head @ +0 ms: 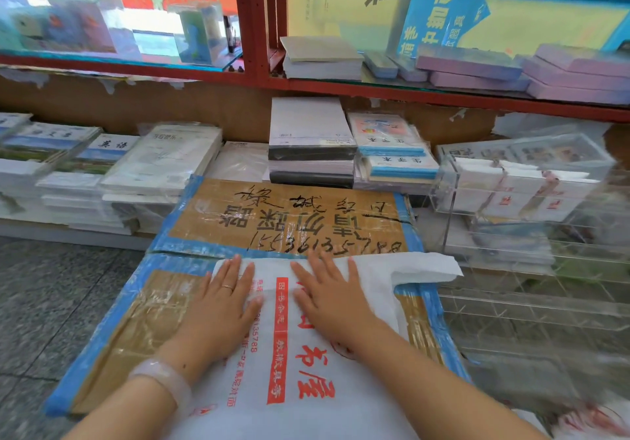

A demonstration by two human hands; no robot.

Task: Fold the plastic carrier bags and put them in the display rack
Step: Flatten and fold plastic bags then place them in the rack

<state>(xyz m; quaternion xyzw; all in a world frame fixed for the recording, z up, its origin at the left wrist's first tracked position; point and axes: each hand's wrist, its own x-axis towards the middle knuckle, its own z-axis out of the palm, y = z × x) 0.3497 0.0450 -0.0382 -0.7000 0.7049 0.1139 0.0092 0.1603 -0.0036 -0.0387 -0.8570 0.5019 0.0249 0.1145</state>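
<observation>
A white plastic carrier bag [283,371] with red print lies flat on a cardboard box [136,320] taped in blue. Its handle end [426,265] points right at the far edge. My left hand [225,306] lies flat on the bag's left part with straight fingers and a ring on one finger. My right hand [330,296] presses flat on the bag's middle, fingers spread. A clear acrylic display rack [511,221] stands to the right, with folded white bags [511,187] in its upper compartment.
Stacks of wrapped notebooks and books [153,173] line the low shelf behind the box. Red-framed glass shelves [259,74] above hold more stationery. Grey speckled floor [51,286] lies to the left. More crumpled bag plastic [586,419] shows at the bottom right.
</observation>
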